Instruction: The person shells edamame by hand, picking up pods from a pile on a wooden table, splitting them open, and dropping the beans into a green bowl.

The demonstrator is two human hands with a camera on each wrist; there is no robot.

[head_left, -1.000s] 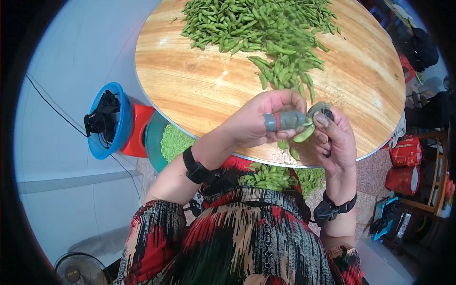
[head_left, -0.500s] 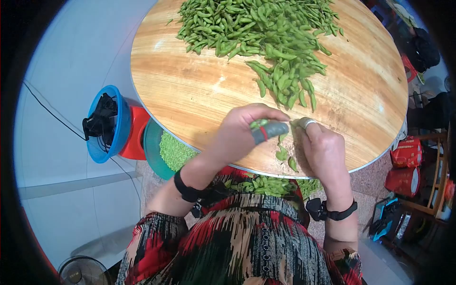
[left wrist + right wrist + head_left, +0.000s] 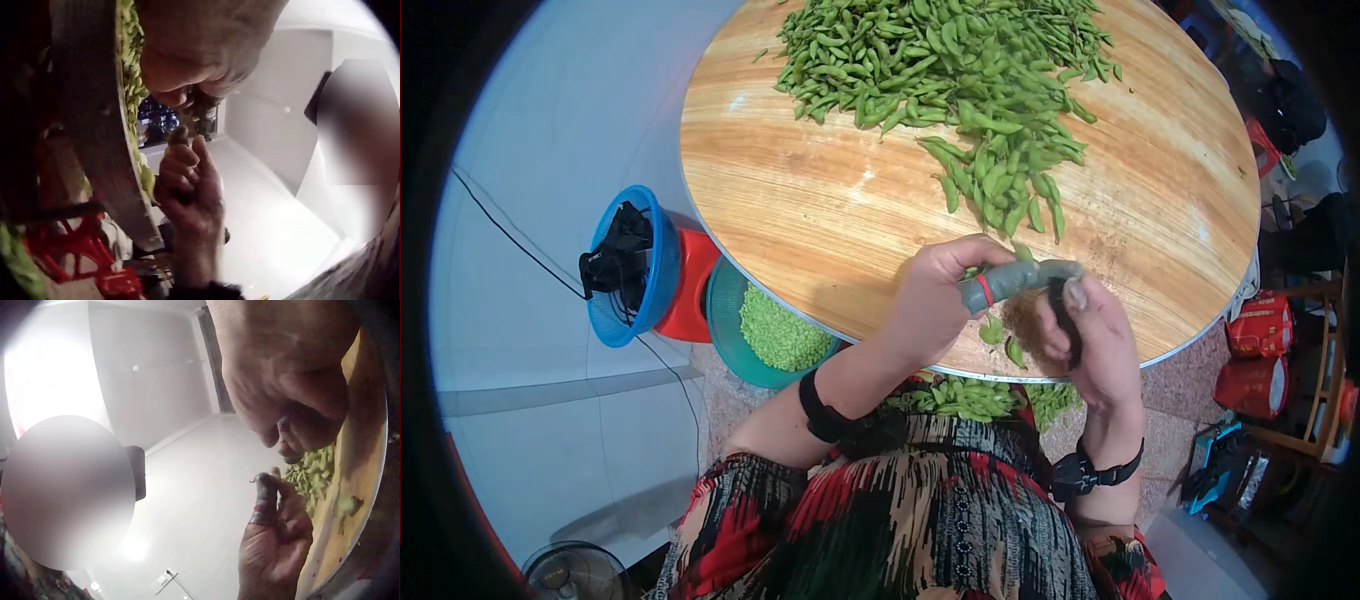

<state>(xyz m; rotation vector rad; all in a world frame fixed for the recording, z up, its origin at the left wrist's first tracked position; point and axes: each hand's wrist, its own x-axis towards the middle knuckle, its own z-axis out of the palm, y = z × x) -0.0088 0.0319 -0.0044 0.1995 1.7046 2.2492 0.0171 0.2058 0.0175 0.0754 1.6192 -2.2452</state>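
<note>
Over the table's near edge, my left hand [image 3: 935, 305] pinches a green pod [image 3: 1022, 252] between its fingers and a thumb in a grey cover with a red band. More green shows inside that hand. My right hand [image 3: 1103, 340] is close beside it, fingers curled, its grey-covered finger near the left thumb tip; nothing is visibly held there. In the left wrist view the right hand [image 3: 190, 194] shows a curled palm side; in the right wrist view the left hand [image 3: 275, 544] is upright. Loose pods [image 3: 1014, 351] lie below the hands.
A heap of pods [image 3: 930, 70] covers the far part of the round wooden table [image 3: 800, 200]. Left of it stand a green basin of shelled beans [image 3: 783, 335] and a blue basket [image 3: 605, 313] on a red stool [image 3: 690, 285]. More pods [image 3: 970, 398] lie at the lap.
The pod between the hands a second ago no longer shows there. The right hand turned over and back, its thumb side up again. The left hand swung left, then returned right beside it.
</note>
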